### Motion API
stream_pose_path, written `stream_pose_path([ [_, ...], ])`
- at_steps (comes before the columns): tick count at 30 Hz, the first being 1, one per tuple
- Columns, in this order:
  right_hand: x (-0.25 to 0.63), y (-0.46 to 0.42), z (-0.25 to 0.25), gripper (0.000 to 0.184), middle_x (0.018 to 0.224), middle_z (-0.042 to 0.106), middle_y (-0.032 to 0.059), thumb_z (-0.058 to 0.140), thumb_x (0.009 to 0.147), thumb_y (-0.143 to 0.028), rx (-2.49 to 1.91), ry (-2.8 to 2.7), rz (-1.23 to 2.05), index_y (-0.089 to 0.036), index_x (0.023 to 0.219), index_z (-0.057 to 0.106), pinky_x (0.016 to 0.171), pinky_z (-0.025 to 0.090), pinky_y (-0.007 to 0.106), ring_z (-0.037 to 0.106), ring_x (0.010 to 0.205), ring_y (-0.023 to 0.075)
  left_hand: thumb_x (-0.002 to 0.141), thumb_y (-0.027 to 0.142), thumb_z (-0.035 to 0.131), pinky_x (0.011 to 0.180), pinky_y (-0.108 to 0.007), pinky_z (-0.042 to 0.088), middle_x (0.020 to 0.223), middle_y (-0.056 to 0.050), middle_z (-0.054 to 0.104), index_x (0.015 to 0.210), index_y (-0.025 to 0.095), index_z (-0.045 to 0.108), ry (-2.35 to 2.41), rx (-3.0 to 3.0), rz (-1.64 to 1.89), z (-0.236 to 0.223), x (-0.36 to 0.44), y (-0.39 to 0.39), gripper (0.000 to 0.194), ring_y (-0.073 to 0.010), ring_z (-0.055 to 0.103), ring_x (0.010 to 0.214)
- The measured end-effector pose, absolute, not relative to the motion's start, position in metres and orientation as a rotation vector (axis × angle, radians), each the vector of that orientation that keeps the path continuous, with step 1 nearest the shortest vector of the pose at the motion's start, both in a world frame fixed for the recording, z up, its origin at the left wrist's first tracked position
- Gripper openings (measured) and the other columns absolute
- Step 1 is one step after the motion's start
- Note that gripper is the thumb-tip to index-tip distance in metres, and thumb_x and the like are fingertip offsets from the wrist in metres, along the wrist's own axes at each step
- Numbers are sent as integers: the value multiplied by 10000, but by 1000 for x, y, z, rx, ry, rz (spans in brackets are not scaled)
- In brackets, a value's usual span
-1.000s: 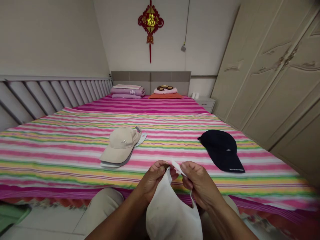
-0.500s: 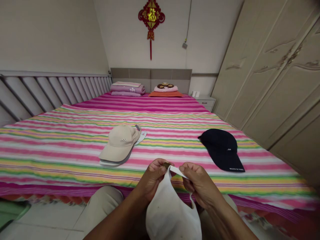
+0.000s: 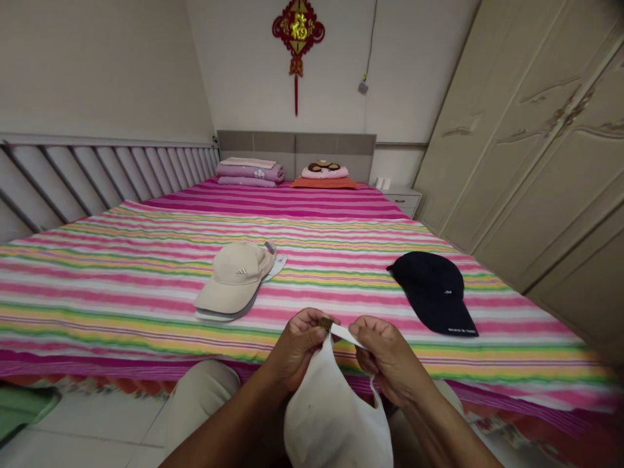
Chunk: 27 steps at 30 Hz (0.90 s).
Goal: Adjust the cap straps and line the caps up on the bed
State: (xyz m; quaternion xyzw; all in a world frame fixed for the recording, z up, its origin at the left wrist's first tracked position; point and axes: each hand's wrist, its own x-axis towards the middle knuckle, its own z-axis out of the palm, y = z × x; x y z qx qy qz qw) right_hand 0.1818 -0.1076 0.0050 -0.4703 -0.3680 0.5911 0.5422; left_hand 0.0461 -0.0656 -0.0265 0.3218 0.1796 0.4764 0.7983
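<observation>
A white cap (image 3: 336, 416) hangs in front of my lap, held up by both hands at its back strap. My left hand (image 3: 298, 348) pinches the strap end with a small brass buckle (image 3: 325, 322). My right hand (image 3: 385, 357) pinches the white strap (image 3: 347, 334) just right of it. Both hands are closed on the cap's strap, close to the near edge of the striped bed (image 3: 121, 286). On the bed beyond lie a beige cap (image 3: 236, 279) stacked on other light caps, and a dark navy cap (image 3: 433, 289) to the right.
Folded purple bedding (image 3: 249, 173) and a pink pillow (image 3: 324, 173) lie at the headboard. A tall wardrobe (image 3: 536, 143) lines the right side. A slatted rail (image 3: 97, 179) runs along the left. A nightstand (image 3: 400, 198) stands at the far right. A red knot ornament (image 3: 297, 32) hangs on the wall.
The loose strap end that stuck up between my hands now lies flat and taut between my fingers. My hands have barely shifted; the view has tilted slightly.
</observation>
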Motion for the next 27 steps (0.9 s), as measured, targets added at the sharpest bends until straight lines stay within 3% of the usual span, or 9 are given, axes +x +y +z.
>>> stream_pose_path([
  [19,184,-106,3,337,354,287,-96,635,616,-379,-1157,-959,1276,-194,473,392,342,87,208,182,332,34,475,146,769,486,-184,380,701,-21,653,701,136,593,457,736,1051,-23,44,-67,287,-78,536,518],
  [27,188,-106,-2,323,406,272,-83,613,662,-371,-1224,-1129,1058,-197,498,396,357,108,223,167,384,51,468,156,768,443,-170,347,661,-12,643,693,131,602,486,764,1045,-22,44,-67,280,-57,496,464],
])
